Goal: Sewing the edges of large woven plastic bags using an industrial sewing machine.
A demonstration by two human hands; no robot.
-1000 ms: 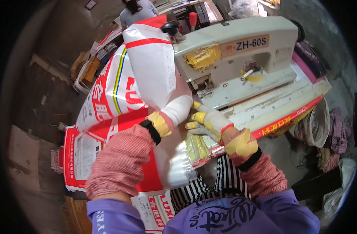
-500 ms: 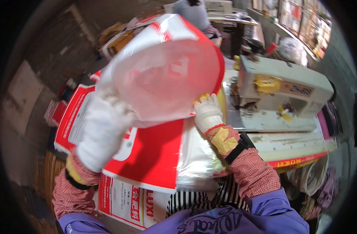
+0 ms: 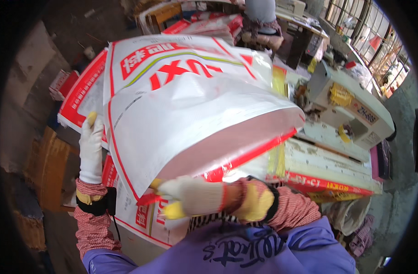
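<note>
A large white woven sack (image 3: 154,114) with red print and a red border lies across the work surface, its mouth gaping toward me. My right hand (image 3: 190,197), in a white glove with yellow fingertips, reaches across to the near left corner of the mouth and grips the sack's edge there; it is slightly blurred. Along the sack's left edge, my left hand (image 3: 91,148), gloved the same way, points upward with its fingers stretched out. Part of that hand may lie behind the sack's edge, which I cannot make out.
To the right stands a sewing machine (image 3: 350,102) on its pale bed. Other printed sacks (image 3: 83,93) lie under and left of the large one; a stack of sacks (image 3: 216,27) is farther back. A person (image 3: 260,18) sits beyond. Wooden boards (image 3: 54,169) are at left.
The sack has swung down from its raised position and lies flatter, mouth turned toward me. My right hand moved left and nearer; my left hand moved left to the sack's side.
</note>
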